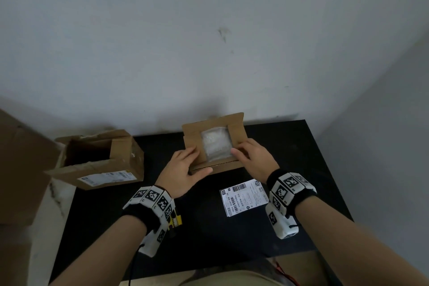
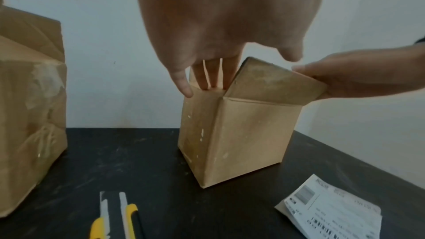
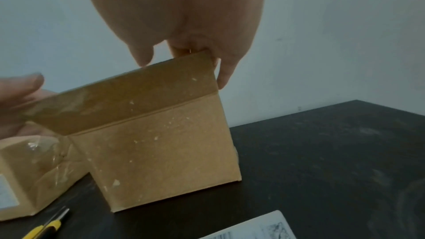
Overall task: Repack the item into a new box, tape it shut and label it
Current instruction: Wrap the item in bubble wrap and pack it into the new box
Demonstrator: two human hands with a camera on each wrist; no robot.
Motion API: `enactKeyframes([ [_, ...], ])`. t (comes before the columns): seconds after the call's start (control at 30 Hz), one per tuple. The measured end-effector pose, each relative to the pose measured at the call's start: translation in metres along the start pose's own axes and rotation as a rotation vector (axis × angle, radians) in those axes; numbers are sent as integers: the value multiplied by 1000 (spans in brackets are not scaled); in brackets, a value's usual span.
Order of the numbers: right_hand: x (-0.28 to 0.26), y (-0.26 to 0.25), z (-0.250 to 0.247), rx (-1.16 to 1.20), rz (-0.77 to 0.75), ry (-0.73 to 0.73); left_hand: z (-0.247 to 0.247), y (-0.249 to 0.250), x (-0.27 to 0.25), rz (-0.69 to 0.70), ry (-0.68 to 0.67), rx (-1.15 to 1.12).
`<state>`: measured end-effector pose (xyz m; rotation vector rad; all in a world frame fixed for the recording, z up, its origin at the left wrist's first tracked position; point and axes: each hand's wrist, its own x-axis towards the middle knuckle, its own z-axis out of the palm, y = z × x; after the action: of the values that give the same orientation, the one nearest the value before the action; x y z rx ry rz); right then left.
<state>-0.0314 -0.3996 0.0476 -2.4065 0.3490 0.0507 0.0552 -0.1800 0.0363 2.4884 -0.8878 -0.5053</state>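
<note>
A small brown cardboard box (image 1: 213, 165) stands open-topped at the back of the black table (image 1: 301, 146). Inside lies the item, a clear plastic packet (image 1: 216, 145) of something whitish. My left hand (image 1: 195, 162) rests straight fingers on the box's left side flap, and its thumb lies along the near flap. My right hand (image 1: 246, 153) presses the right side flap with flat fingers, thumb pointing inward. The far flap stands up. From the left wrist, the left fingers (image 2: 207, 75) reach down into the box (image 2: 241, 134). The right wrist view has the near flap (image 3: 128, 97) raised.
An older, torn cardboard box (image 1: 97, 158) with a label lies open to the left. A white shipping label (image 1: 243, 197) lies on the table in front of the small box. A yellow utility knife (image 1: 175, 222) sits under my left wrist. A wall runs close behind.
</note>
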Motion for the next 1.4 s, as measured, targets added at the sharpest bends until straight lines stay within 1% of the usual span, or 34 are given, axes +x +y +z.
enactKeyframes([
  [0.07,0,1,-2,-113,-40,-51,1,-2,1,25,-32,104],
  [0.1,0,2,-4,-194,-69,-81,1,-3,2,34,-32,119],
  [0.17,-1,3,-9,-326,-100,-146,0,-2,4,24,-26,70],
  [0.2,0,4,-11,-341,-101,-167,-2,0,5,13,-27,43],
  [0.23,1,5,-13,-312,-98,-183,-4,0,6,4,-27,26],
  [0.3,5,7,-18,-141,-65,-183,-7,-1,9,-18,-14,-22],
  [0.37,10,9,-22,-6,-19,-139,-11,0,12,-77,14,-138],
  [0.43,15,10,-24,-22,14,-72,-17,3,15,-140,40,-264],
  [0.53,20,10,-22,-81,43,-30,-21,6,22,-189,71,-329],
  [0.73,28,10,-14,-113,108,44,-20,10,35,-259,178,-309],
  [0.93,30,12,-9,-32,244,60,-21,7,46,-266,153,-222],
  [1.07,31,11,-8,21,346,58,-20,3,46,-250,186,-180],
  [1.13,30,10,-9,39,385,76,-18,0,46,-252,192,-163],
  [1.2,31,8,-11,69,456,93,-16,-1,45,-261,200,-154],
  [1.27,32,7,-13,31,540,76,-16,0,44,-261,215,-136],
  [1.33,31,7,-11,-40,593,22,-17,1,43,-236,225,-109],
  [1.4,30,8,-7,22,604,-4,-17,0,43,-205,206,-78],
])
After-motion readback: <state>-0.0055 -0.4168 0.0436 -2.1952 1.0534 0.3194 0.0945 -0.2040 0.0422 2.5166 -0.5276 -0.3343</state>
